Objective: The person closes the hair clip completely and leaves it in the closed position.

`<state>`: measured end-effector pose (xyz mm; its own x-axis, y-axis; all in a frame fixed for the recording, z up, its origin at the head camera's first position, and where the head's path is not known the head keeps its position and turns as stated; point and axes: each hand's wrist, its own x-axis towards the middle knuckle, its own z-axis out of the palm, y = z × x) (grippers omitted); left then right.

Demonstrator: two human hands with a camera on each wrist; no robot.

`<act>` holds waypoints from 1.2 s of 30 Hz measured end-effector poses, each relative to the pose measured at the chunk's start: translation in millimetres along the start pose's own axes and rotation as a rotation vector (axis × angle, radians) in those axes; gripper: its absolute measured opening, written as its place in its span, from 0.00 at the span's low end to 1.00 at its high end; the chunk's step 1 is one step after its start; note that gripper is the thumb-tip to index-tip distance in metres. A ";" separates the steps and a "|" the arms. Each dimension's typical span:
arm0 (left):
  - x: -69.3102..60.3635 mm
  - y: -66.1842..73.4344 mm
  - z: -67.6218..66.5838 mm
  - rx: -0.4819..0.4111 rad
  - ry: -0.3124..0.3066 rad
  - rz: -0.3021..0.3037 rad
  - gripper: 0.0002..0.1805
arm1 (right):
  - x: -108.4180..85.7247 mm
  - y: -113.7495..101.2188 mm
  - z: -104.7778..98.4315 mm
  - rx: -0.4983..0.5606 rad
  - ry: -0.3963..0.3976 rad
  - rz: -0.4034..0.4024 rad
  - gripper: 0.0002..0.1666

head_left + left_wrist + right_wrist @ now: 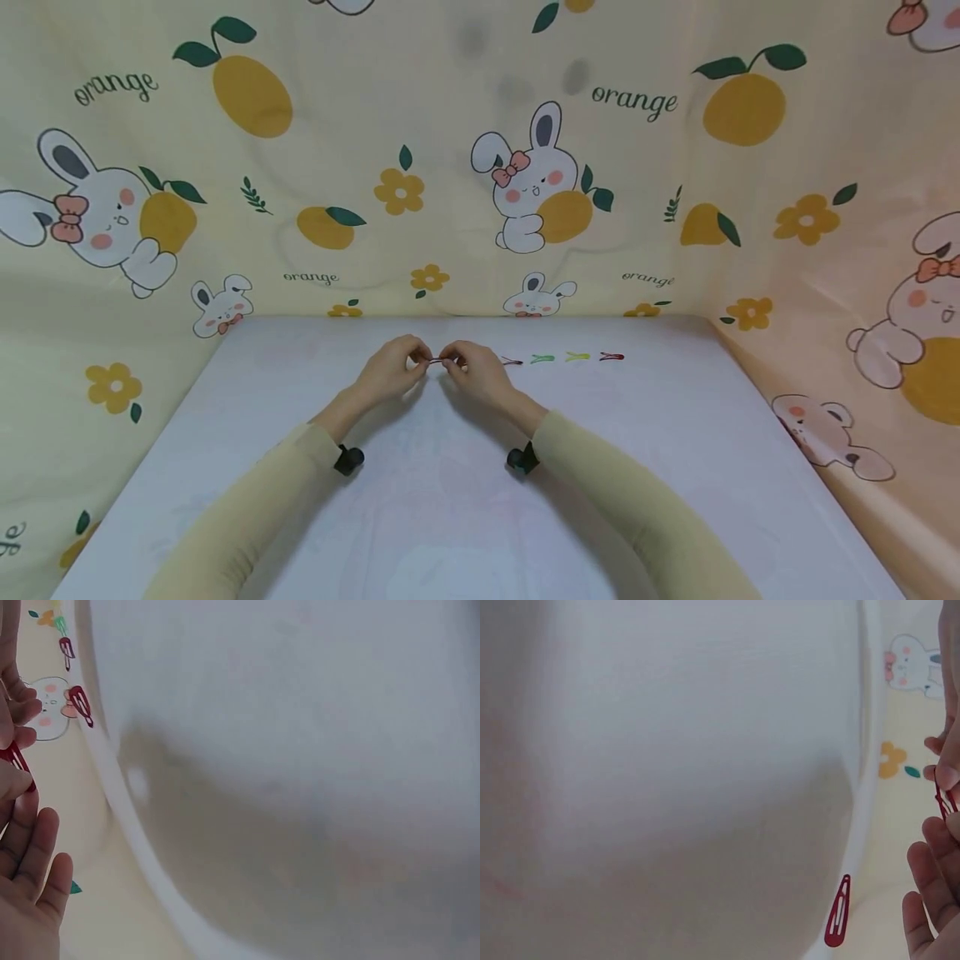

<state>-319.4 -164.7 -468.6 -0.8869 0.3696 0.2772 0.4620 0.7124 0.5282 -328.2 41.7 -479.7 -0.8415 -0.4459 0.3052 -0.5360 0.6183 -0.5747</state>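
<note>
together, left hand and right hand pinch one slim red snap hairclip, not yet laid down; right of it, red, green and yellow hairclips already lie lined up.

The patterned backdrop reads "orange" four times, plus a cut-off "ge" lower left

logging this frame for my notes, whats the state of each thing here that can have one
Left hand, pinching the held red clip
Right hand, pinching the same clip
Held red clip, between both hands; snapped or unsnapped unclear
Nearest loose red clip, lying on the table
Maroon clip, lying there
Green clip, lying there
Yellow clip, lying there
Farthest-right red clip, lying there
</note>
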 end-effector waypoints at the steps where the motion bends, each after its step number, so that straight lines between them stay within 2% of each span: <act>1: -0.4 1.1 0.4 0.006 0.009 0.014 0.05 | -0.8 -0.1 -1.0 0.011 0.011 -0.006 0.08; 12: -7.1 15.8 -0.4 0.047 0.146 0.162 0.04 | -11.9 -2.8 -13.7 0.182 0.140 -0.037 0.06; 20: -9.4 27.9 1.2 0.025 0.261 0.259 0.05 | -21.1 -9.2 -28.3 0.245 0.232 -0.088 0.05; 30: -12.7 45.8 6.3 -0.066 0.407 0.325 0.06 | -38.7 -15.9 -42.3 0.330 0.307 -0.042 0.06; 36: -16.2 55.8 11.1 -0.108 0.461 0.335 0.08 | -51.3 -15.9 -43.1 0.378 0.356 -0.020 0.04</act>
<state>-279.3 -124.3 -452.5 -0.6107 0.2495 0.7516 0.7366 0.5274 0.4234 -279.4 82.6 -453.4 -0.8373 -0.1666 0.5208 -0.5460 0.3059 -0.7799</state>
